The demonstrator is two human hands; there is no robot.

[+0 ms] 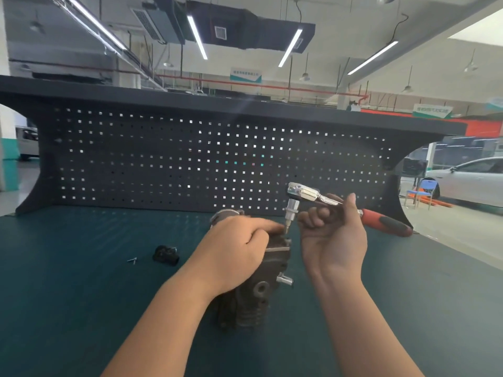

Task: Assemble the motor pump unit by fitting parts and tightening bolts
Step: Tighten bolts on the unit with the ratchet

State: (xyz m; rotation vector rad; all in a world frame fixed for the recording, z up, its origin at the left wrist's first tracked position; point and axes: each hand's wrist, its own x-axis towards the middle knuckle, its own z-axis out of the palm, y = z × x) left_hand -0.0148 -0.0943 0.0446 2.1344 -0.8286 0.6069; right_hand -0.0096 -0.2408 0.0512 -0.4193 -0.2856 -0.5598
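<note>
Dark grey cast-metal pump body (253, 292) stands at bench centre on the teal-matted bench (81, 295), left hand (239, 248) curled over its top, grip closed on the casting. Right hand (333, 235), at 3 o'clock, grips the chrome ratchet wrench with red-black handle (386, 221), bit on the body's top. Small black part (166, 255) and loose screws (132, 260) lie at 9 o'clock.

left hand (239, 247): bare, no glove, no ring or watch that I can see
right hand (333, 238): bare too, nails short and plain, thumbnail catches the light
left forearm (168, 308): uncovered all the way down to the bottom edge, no sleeve showing
right forearm (353, 322): same deal, uncovered, no cuff, strap or band anywhere in view
</note>
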